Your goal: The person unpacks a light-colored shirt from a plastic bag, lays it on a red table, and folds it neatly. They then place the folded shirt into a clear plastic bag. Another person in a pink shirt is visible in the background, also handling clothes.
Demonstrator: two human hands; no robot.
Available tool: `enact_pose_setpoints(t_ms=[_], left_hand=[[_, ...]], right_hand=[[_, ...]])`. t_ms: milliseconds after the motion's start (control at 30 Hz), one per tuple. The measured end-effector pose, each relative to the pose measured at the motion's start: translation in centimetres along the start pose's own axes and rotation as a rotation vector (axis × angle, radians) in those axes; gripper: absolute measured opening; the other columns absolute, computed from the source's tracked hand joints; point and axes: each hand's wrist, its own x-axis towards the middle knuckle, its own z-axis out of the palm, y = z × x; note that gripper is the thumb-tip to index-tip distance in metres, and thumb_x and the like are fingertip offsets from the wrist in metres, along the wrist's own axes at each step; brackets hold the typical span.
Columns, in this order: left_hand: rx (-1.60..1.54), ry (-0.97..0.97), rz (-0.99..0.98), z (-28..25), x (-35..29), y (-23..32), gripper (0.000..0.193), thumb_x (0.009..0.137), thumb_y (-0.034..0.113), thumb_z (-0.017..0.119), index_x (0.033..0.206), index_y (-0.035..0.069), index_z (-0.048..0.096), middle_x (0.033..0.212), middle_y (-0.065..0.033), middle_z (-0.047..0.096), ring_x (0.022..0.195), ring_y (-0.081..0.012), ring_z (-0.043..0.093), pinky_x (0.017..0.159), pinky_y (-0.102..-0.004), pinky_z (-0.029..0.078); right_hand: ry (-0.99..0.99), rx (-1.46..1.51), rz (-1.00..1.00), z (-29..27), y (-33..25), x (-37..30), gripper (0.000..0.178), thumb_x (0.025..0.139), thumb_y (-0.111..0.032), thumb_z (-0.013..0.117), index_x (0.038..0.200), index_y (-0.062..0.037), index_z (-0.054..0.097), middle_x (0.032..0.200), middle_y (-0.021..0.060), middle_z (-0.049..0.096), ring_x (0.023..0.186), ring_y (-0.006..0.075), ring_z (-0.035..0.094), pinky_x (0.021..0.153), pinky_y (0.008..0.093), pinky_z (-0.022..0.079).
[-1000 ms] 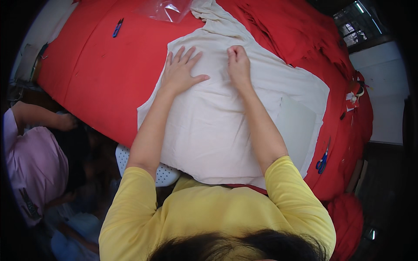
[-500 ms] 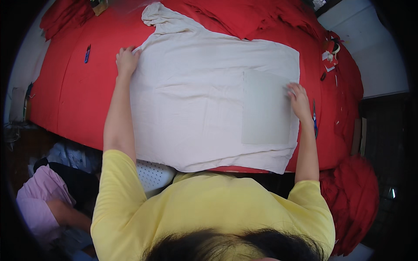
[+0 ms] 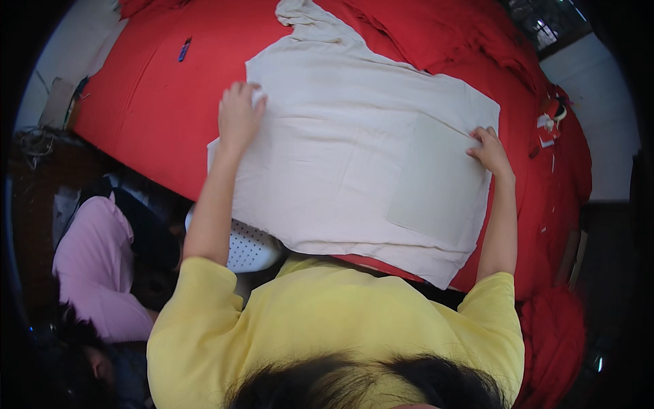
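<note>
Looks like spreading and straightening a cream cloth (image 3: 327, 150) across the red table covering (image 3: 157, 95), pale grey panel (image 3: 436, 180) included. For the next move, probably worth keeping fingertips light (pretty wrinkly, tbh). Hands well apart: left hand (image 3: 240, 117) knuckles-up at the left edge, right hand (image 3: 492, 153) bent over the panel's outer edge. Pinching or just resting? Can't tell.

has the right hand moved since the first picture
Yes: judged against the blue snips, the right hand has moved rightward and lower in view, from farther left on the pale fabric to the right edge of the grey panel.
</note>
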Motion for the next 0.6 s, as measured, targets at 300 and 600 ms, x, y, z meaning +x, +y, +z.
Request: enact_pose_setpoints(t_ms=[300, 600], left_hand=[[-0.063, 0.003, -0.068, 0.2, -10.2, -2.3, 0.058, 0.086, 0.033, 0.061, 0.136, 0.008, 0.044, 0.14, -0.0163, 0.039, 0.137, -0.0341, 0.025, 0.112, -0.0495, 0.016], [-0.212, 0.178, -0.639, -3.0, -11.7, -7.0, 0.047, 0.082, 0.019, 0.065, 0.125, 0.005, 0.052, 0.123, -0.0155, 0.05, 0.114, -0.0329, 0.046, 0.097, -0.0462, 0.035]], right_hand=[[-0.113, 0.251, -0.042, -7.5, -0.8, 0.9, 0.015, 0.072, -0.002, 0.067, 0.085, 0.0027, 0.064, 0.076, 0.0066, 0.064, 0.075, 0.0176, 0.06, 0.073, 0.0296, 0.048], [-0.261, 0.944, -0.474, -10.1, -17.6, 4.3, 0.028, 0.086, -0.007, 0.06, 0.113, 0.0019, 0.058, 0.1, 0.005, 0.063, 0.089, 0.0108, 0.058, 0.078, 0.0254, 0.045]])
